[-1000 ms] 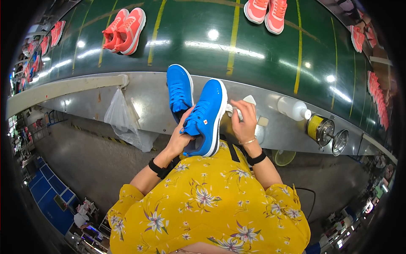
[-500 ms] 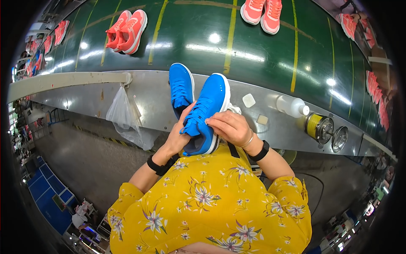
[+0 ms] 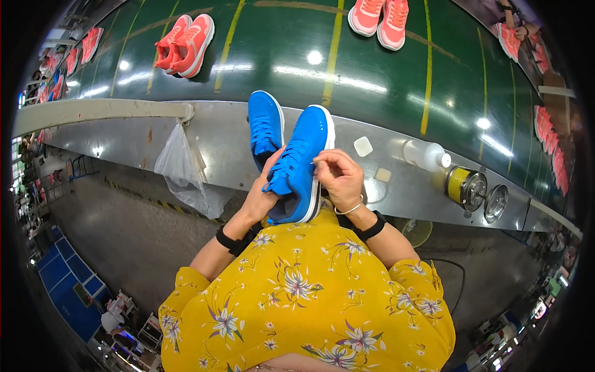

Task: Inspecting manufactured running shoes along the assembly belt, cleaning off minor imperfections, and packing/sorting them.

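A blue sneaker with blue laces and a white sole is held at a tilt in front of my body, its toe pointing away. My left hand wraps round its left side near the collar. At the shoe's right side, my right hand is closed in a pinch, with the fingertips close to the blue upper. A tiny pale bit shows at those fingertips, too small to name. Just left of this shoe, a second blue sneaker rests on the metal ledge, partly hidden near its heel.
Coral sneakers stand in pairs on the green conveyor belt beyond the ledge. On the ledge's right lie a white square pad, a beige block, a white bottle and a yellow-labelled can. A plastic bag hangs at left.
My right hand has moved forward along the shoe's right side, toward the toe, and its fingers are more curled. My left hand keeps its hold. Belt shoes have shifted slightly left.
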The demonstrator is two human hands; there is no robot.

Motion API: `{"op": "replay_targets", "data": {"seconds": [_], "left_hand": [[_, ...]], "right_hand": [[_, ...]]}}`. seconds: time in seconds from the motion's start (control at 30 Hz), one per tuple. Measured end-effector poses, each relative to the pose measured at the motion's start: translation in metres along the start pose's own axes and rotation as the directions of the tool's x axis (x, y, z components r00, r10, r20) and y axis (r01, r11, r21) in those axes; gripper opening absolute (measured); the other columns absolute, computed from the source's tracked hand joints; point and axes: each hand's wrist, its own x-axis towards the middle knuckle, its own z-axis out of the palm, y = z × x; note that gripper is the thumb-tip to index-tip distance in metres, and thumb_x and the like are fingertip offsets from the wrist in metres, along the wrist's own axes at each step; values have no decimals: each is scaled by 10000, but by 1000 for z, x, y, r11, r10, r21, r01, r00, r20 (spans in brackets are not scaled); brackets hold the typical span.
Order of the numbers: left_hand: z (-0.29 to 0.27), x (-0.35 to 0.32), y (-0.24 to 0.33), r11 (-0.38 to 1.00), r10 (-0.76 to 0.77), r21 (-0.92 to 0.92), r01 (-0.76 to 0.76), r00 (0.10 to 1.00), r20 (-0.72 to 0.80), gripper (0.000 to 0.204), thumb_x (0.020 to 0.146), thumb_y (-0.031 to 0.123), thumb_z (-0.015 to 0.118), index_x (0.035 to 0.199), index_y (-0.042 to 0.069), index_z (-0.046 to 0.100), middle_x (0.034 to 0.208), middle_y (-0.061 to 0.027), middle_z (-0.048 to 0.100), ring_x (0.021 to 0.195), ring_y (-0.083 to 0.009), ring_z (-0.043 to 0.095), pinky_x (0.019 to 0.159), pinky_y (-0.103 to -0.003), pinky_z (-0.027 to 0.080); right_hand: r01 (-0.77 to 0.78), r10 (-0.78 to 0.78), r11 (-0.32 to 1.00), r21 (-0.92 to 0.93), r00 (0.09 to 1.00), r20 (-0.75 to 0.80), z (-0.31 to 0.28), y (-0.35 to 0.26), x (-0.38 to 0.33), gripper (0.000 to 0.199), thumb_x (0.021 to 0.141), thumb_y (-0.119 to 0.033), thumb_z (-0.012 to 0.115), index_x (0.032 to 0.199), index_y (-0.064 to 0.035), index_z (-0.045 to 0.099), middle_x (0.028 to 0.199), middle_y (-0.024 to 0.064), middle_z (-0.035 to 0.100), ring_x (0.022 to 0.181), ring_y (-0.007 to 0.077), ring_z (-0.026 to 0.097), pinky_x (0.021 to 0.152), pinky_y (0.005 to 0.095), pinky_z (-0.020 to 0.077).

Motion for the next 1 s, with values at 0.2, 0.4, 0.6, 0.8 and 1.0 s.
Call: {"op": "replay_targets", "data": {"seconds": [0.2,0.4,0.6,0.8,1.0], "left_hand": [[5,6,-4,992,118,-45,-117,993,25,763,842,17,589,1537,98,284,1508,-111,403,1369,-237,410,1161,-355,288],[-69,-25,-130,996,-82,-3,85,953,-293,742,796,-96,598,1486,44,366,1360,-89,542,1170,-167,560,1015,-320,458],[-95,-20,-89,971,27,-166,-169,775,-631,127,793,-12,559,888,15,639,841,-18,609,743,-132,560,700,-294,461],[-109,-8,-130,993,-89,-116,-2,630,-772,218,772,26,566,987,47,595,927,-10,589,842,-138,545,761,-281,439],[-102,2,-169,911,163,397,113,786,-597,798,751,-38,528,1511,90,317,1336,-178,512,1161,-311,536,1058,-376,377]], "right_hand": [[154,-193,963,-220,967,-167,-43,-4,-9,103,830,57,670,919,8,686,933,45,655,755,83,623,693,212,525],[98,-511,724,-682,741,-436,-141,26,-35,144,775,63,684,885,-31,689,850,53,654,606,100,568,566,234,478],[-288,-728,428,-857,452,-516,-289,36,-82,129,788,18,709,900,-41,686,858,60,643,573,132,542,533,267,474],[-496,-819,240,-835,358,-448,-366,28,-101,97,804,-47,712,896,-67,691,880,47,661,573,173,555,554,318,498],[-568,-776,198,-799,407,-481,-383,37,-98,96,807,-75,712,899,-95,694,907,38,671,658,217,621,597,353,525]]}}
